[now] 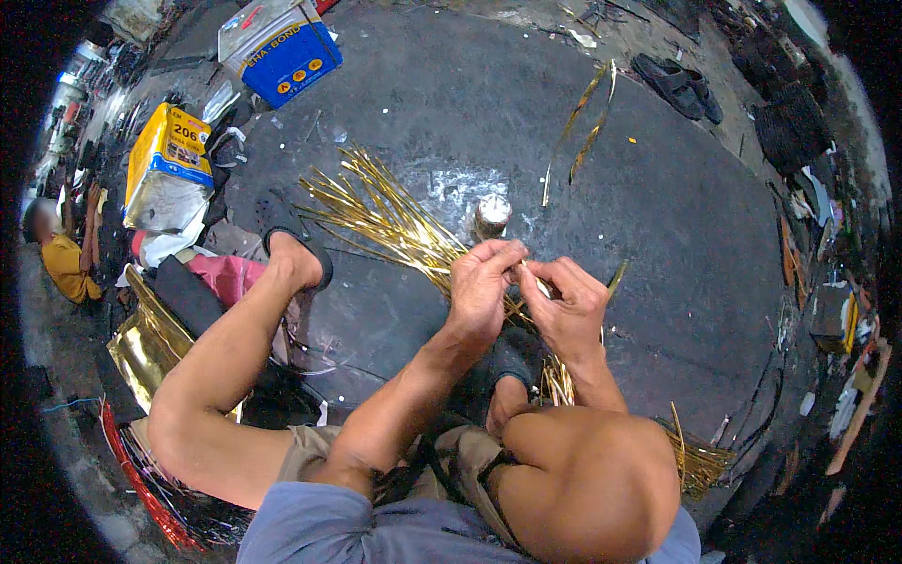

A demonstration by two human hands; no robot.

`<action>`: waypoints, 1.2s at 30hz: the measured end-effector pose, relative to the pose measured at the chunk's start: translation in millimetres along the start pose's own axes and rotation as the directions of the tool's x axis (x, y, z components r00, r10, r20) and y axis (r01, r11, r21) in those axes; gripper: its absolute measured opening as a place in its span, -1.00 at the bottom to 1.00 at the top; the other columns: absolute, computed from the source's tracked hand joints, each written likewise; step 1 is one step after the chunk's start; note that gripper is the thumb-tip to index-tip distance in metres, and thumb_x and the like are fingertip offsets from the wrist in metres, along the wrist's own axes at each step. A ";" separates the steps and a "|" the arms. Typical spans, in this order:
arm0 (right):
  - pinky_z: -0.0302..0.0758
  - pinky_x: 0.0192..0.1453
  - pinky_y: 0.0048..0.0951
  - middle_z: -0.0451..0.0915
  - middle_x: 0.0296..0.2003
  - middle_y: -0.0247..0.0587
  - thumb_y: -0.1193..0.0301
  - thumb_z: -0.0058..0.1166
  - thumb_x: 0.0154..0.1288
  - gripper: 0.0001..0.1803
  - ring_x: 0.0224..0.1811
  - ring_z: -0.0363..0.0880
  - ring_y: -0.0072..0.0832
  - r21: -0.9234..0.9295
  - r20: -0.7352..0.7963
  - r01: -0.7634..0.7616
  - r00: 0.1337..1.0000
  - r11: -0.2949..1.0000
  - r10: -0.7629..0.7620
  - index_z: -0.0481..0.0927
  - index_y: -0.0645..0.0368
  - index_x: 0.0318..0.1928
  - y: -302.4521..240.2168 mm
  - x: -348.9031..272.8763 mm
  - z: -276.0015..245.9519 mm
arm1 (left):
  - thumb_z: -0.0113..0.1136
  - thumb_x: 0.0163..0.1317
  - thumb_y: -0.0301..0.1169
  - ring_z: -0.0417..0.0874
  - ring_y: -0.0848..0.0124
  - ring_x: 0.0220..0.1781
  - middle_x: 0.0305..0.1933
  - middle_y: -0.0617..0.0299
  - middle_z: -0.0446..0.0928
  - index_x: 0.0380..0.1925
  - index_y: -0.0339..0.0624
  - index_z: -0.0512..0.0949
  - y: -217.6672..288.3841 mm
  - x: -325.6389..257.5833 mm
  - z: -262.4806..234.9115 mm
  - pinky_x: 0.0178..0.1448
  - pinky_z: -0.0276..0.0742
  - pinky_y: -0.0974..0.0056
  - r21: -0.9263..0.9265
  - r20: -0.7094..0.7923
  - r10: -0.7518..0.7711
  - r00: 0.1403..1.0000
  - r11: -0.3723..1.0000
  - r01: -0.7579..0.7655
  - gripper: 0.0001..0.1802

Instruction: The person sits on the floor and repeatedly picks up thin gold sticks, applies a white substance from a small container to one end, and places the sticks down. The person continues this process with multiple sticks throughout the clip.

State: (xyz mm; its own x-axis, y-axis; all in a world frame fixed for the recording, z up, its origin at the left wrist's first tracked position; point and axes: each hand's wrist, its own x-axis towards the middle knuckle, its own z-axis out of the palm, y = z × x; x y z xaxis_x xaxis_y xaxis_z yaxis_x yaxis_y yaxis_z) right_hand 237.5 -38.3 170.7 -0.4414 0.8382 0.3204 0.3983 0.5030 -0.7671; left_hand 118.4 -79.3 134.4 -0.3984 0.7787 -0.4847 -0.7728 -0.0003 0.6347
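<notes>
My left hand (477, 293) and my right hand (573, 305) meet in front of me, fingertips pinched close together. A thin gold strip (545, 287) shows at the fingers of my right hand. What lies between my left fingertips is too small to make out. A long bundle of shiny gold strips (390, 221) runs under my hands, its loose ends fanned out to the far left. More gold strips (556, 381) show below my right wrist. Just beyond my hands stands a small can (492, 214) with a whitish top, on a floor patch with pale stains.
Loose gold strips (584, 150) lie farther off, near a pair of dark sandals (676, 86). A blue-and-white tin (282, 56) and a yellow tin (171, 169) stand at left. Gold sheet (150, 343) and red strips (141, 484) lie beside my left leg. Another person (70, 249) sits far left.
</notes>
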 end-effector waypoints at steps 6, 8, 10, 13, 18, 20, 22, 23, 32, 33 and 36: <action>0.46 -0.46 -0.41 0.65 -0.53 -0.19 0.55 0.43 0.18 -0.92 -0.54 0.62 -0.41 0.012 0.018 0.101 0.995 0.995 -0.101 0.77 0.22 -0.32 -7.0 -2.7 7.2 | 0.29 0.34 -0.52 0.53 0.51 -0.40 -0.36 0.25 0.62 -0.31 -0.28 0.63 30.5 16.7 -4.1 -0.25 0.44 0.39 -0.027 -0.060 0.061 0.996 0.998 -0.063 -0.94; 0.47 -0.45 -0.39 0.65 -0.53 -0.19 0.54 0.44 0.18 -0.92 -0.54 0.62 -0.39 0.018 0.042 0.104 0.994 0.994 -0.105 0.77 0.22 -0.31 -9.9 -5.5 9.3 | 0.30 0.31 -0.52 0.53 0.51 -0.40 -0.37 0.26 0.62 -0.33 -0.27 0.63 40.0 24.0 -8.9 -0.26 0.43 0.40 -0.011 -0.132 0.090 0.987 0.996 -0.092 -0.95; 0.47 -0.45 -0.38 0.66 -0.53 -0.18 0.54 0.43 0.18 -0.92 -0.54 0.63 -0.39 0.048 0.079 0.095 0.992 0.994 -0.098 0.77 0.23 -0.32 -15.5 -14.5 12.3 | 0.34 0.21 -0.57 0.54 0.48 -0.41 -0.41 0.26 0.59 -0.37 -0.25 0.60 58.4 41.1 -21.7 -0.31 0.40 0.40 -0.040 -0.229 0.211 0.950 0.973 -0.226 -0.93; 0.49 -0.43 -0.38 0.67 -0.52 -0.16 0.54 0.43 0.19 -0.93 -0.53 0.63 -0.38 0.077 0.128 0.083 0.988 0.994 -0.092 0.77 0.24 -0.33 -9.0 -31.5 11.8 | 0.28 0.30 -0.59 0.57 0.47 -0.46 -0.42 0.21 0.61 -0.38 -0.29 0.60 95.6 80.5 -52.3 -0.42 0.44 0.39 -0.015 -0.313 0.269 0.911 0.957 -0.288 -0.94; 0.51 -0.40 -0.39 0.70 -0.49 -0.15 0.52 0.43 0.20 -0.92 -0.52 0.65 -0.38 0.071 0.225 -0.005 0.974 0.997 -0.011 0.77 0.24 -0.34 -4.4 -43.5 -2.0 | 0.39 0.15 -0.58 0.51 0.46 -0.60 -0.53 0.21 0.56 -0.54 -0.22 0.59 123.6 119.9 -93.9 -0.53 0.36 0.36 0.171 -0.418 0.351 0.838 0.936 -0.307 -0.84; 0.53 -0.39 -0.40 0.71 -0.48 -0.15 0.51 0.44 0.20 -0.92 -0.50 0.67 -0.39 0.066 0.235 0.023 0.971 0.998 -0.038 0.77 0.24 -0.34 0.5 -53.0 -8.4 | 0.41 0.09 -0.56 0.48 0.44 -0.65 -0.58 0.24 0.52 -0.62 -0.18 0.56 138.0 136.5 -114.2 -0.57 0.31 0.32 0.257 -0.509 0.373 0.776 0.926 -0.276 -0.80; 0.55 -0.38 -0.40 0.71 -0.48 -0.16 0.50 0.44 0.20 -0.92 -0.49 0.68 -0.38 0.024 0.267 -0.001 0.964 1.000 -0.006 0.77 0.23 -0.34 14.5 -65.3 -20.6 | 0.42 0.08 -0.56 0.48 0.43 -0.66 -0.57 0.24 0.53 -0.60 -0.19 0.56 147.0 155.7 -130.2 -0.57 0.29 0.31 0.298 -0.553 0.373 0.745 0.924 -0.242 -0.80; 0.55 -0.41 -0.39 0.72 -0.48 -0.16 0.49 0.44 0.20 -0.91 -0.49 0.69 -0.37 0.081 0.258 0.028 0.965 0.996 -0.048 0.77 0.23 -0.33 18.8 -70.2 -23.4 | 0.42 0.08 -0.58 0.47 0.43 -0.66 -0.57 0.22 0.54 -0.59 -0.20 0.55 156.9 165.9 -154.0 -0.57 0.30 0.29 0.324 -0.574 0.408 0.710 0.910 -0.261 -0.80; 0.61 -0.35 -0.27 0.71 -0.44 -0.14 0.39 0.34 0.32 -0.87 -0.46 0.70 -0.27 -0.011 0.499 -0.157 0.855 0.988 0.141 0.78 0.19 -0.28 46.2 -111.2 -80.3 | 0.45 0.11 -0.49 0.70 0.30 -0.40 -0.29 0.07 0.74 -0.31 -0.43 0.71 215.6 198.9 -290.4 -0.30 0.60 0.12 0.694 -0.672 0.624 0.400 0.718 0.045 -0.79; 0.61 -0.33 -0.25 0.72 -0.43 -0.11 0.37 0.32 0.34 -0.85 -0.44 0.71 -0.25 -0.043 0.514 -0.225 0.831 0.973 0.215 0.77 0.21 -0.28 65.5 -105.9 -83.1 | 0.48 0.11 -0.39 0.73 0.29 -0.33 -0.22 0.05 0.76 -0.28 -0.39 0.74 211.8 198.6 -294.0 -0.23 0.62 0.13 0.706 -0.657 0.584 0.478 0.698 0.117 -0.74; 0.60 -0.22 -0.17 0.73 -0.38 0.02 0.28 0.21 0.40 -0.72 -0.35 0.73 -0.09 -0.090 0.270 -0.329 0.900 0.940 0.341 0.76 0.27 -0.27 124.2 -61.8 -57.0 | 0.54 0.06 0.04 0.78 0.12 -0.22 -0.22 -0.04 0.78 -0.29 -0.41 0.77 186.4 193.8 -273.5 -0.01 0.64 0.04 0.848 -0.528 0.604 0.597 0.340 0.407 -0.40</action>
State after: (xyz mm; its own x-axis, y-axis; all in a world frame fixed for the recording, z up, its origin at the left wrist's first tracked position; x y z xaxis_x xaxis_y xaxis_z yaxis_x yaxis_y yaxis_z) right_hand 360.0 -15.6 87.3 -0.4783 0.8695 -0.1232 0.5919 0.2155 -0.7767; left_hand -238.0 -100.1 -5.9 -0.9653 0.1337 -0.2242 -0.0053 0.8487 0.5289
